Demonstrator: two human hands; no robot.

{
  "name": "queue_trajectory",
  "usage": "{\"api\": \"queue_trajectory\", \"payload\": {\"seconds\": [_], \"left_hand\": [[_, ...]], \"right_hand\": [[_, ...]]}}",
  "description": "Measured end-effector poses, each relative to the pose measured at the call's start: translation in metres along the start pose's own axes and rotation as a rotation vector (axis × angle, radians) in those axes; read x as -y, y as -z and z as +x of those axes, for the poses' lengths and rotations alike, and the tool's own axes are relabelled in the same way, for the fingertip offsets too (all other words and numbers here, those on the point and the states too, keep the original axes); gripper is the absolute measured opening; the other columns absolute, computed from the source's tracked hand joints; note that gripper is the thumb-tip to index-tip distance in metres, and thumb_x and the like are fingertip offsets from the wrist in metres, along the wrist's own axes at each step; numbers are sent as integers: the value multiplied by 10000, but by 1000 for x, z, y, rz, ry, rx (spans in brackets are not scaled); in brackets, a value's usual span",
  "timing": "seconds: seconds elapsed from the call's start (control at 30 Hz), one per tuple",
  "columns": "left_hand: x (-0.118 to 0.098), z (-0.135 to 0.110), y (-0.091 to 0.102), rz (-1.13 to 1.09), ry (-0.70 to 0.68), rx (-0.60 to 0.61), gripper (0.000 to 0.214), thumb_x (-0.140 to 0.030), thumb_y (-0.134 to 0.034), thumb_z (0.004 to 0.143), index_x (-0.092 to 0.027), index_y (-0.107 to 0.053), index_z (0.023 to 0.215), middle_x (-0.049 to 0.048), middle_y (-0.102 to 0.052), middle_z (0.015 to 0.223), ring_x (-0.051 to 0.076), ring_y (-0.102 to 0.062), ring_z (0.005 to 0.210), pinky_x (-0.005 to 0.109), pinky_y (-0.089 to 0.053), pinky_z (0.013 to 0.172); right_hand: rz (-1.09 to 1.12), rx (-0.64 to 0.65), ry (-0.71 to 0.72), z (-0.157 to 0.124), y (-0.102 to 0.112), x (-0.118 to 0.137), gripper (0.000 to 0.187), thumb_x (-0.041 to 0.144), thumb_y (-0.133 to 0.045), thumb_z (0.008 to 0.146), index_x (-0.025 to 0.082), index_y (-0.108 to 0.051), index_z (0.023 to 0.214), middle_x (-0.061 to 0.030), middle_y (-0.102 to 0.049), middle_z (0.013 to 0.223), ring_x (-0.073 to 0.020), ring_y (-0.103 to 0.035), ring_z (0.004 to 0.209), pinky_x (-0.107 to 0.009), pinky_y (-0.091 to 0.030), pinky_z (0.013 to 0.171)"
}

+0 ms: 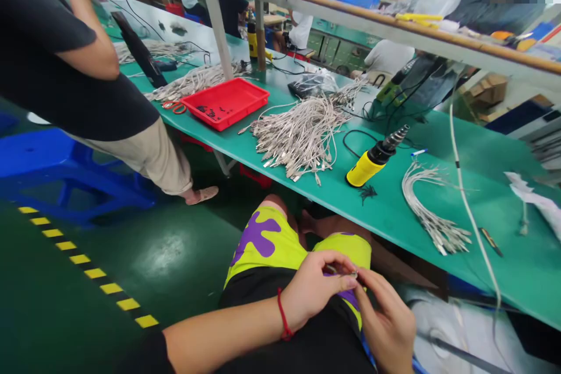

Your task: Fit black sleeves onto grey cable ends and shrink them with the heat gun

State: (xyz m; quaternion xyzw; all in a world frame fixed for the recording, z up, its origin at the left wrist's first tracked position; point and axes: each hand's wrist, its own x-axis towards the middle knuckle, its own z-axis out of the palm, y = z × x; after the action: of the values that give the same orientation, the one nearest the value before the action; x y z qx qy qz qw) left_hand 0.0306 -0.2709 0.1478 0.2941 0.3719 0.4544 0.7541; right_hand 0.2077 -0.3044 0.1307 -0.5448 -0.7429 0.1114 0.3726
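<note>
Connector, I think, tiny from here: my left hand and right hand pinch it between them, near the edge of the green workbench.

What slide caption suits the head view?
Left hand and right hand pinch a small metallic piece beside a green bench with cables, red tray, yellow heat gun.
</note>
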Motion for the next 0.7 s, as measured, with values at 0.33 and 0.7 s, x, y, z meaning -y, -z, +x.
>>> {"api": "queue_trajectory", "payload": {"seconds": [0.33,0.7], "left_hand": [[-12,-4,-1,-14,-101,-137,347,-346,-923,650,-150,-782,899,57,-706,880,190,-598,820,294,-460,754],[-56,-57,74,555,-41,478,643,-749,-485,925,-290,-732,1302,61,-682,1405,283,-571,1378,375,-391,1173]], "right_hand": [[-47,-185,129,19,-24,11,214,321,-662,956,168,-801,1015,-111,-813,977,-264,-782,850,-366,-621,848],[998,-379,-591,78,-6,-25,348,445,-904,712,196,-767,913,-64,-785,844,-219,-735,652,-351,-643,614]]}}
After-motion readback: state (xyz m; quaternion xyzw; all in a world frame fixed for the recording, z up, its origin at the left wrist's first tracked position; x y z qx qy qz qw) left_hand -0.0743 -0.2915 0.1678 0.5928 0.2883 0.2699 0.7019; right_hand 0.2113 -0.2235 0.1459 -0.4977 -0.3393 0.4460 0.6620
